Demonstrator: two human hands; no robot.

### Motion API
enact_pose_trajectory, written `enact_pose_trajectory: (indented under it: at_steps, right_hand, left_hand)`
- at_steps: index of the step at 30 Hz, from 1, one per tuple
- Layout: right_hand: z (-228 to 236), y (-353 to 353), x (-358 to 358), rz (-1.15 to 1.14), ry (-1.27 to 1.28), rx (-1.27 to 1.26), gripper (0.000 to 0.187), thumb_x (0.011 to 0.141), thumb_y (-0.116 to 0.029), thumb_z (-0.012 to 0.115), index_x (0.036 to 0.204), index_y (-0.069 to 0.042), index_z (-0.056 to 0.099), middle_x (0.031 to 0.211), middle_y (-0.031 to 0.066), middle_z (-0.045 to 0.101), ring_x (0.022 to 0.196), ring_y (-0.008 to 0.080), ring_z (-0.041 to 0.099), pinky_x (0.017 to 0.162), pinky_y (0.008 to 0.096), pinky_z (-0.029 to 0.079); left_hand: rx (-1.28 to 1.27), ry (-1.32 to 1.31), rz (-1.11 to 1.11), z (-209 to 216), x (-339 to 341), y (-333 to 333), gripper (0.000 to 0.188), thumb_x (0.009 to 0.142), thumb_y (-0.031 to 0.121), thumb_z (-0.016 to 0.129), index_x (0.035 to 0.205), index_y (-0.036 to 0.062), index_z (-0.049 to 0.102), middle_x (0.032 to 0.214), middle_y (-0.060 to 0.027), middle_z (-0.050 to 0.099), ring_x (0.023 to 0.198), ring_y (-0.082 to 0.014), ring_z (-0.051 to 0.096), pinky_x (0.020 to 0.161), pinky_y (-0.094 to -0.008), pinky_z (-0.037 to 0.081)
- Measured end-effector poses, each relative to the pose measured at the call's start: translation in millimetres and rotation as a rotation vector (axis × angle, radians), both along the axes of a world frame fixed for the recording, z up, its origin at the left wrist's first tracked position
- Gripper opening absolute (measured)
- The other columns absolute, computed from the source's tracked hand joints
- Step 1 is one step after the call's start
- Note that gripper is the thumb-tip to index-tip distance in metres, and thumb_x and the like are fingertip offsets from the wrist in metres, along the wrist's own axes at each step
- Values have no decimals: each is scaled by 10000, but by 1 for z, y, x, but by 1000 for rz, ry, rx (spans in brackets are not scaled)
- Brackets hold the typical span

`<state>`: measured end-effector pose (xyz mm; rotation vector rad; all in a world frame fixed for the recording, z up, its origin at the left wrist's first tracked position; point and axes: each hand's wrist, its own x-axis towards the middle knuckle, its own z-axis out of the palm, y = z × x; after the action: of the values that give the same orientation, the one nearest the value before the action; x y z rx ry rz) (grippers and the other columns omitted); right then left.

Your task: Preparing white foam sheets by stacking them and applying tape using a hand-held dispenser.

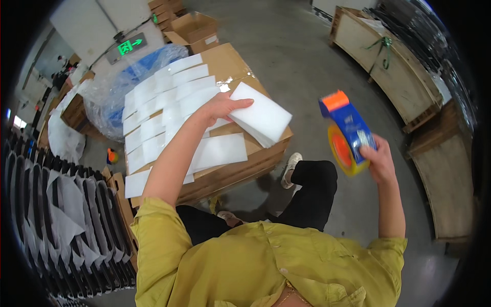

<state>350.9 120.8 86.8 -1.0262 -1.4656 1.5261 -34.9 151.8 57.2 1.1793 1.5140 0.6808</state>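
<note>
My left hand [221, 108] grips a stack of white foam sheets [263, 113] at its left end, thumb on top, over the right corner of a large cardboard box [232, 57]. Rows of single white foam sheets [196, 91] lie spread across the box top, some overlapping. Off to the right, held up away from the box, a blue tape dispenser [355, 128] with an orange front end carries a roll of yellowish tape [341, 149]. My right hand [379, 159] is closed around the dispenser's lower end.
An open carton [193, 29] stands behind the box. Clear plastic wrap over something blue [120, 84] is at the back left. Black parts with white sheets between them [66, 220] are stacked at the left. Wooden crates [386, 64] line the right side. Another orange dispenser [112, 155] sits left of the box.
</note>
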Motion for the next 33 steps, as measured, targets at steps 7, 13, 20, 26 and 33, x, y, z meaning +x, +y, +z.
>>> enact_pose_trajectory:
  at_steps: [7,13,20,26,33]
  right_hand:
    - [-33,-85,21,-21,200,-160,538,620,-194,768,1030,74,545,922,73,618,799,106,577,749,239,455]
    - [-37,-82,21,148,225,-82,524,609,-145,775,1024,79,546,895,74,619,766,91,570,696,222,459]
    - [-41,-78,15,242,197,-20,508,575,-121,799,985,72,568,849,62,625,726,83,570,651,208,451]
    - [-35,-72,6,347,116,185,618,519,-222,841,972,99,570,867,117,639,738,119,602,662,232,472]
    - [-37,-69,4,415,88,408,493,537,-154,827,907,69,590,830,118,638,696,150,606,614,246,457]
  left_hand:
    - [178,552,-245,-33,-8,48,743,622,466,696,1160,-7,498,1118,-192,540,1046,-264,509,905,-293,379]
    - [174,462,-281,-26,1,43,660,685,424,662,1166,1,500,1122,-171,546,1066,-272,498,913,-323,372]
    - [288,-126,-83,40,65,-8,341,842,305,556,1046,32,565,936,-49,592,803,-126,538,771,-250,435]
    - [-177,-547,-354,51,108,-64,262,857,230,549,1004,13,565,920,-30,590,790,-87,540,731,-227,454]
    - [-184,-796,-303,41,113,-83,182,844,219,570,901,47,585,813,-6,582,704,-73,522,640,-222,436]
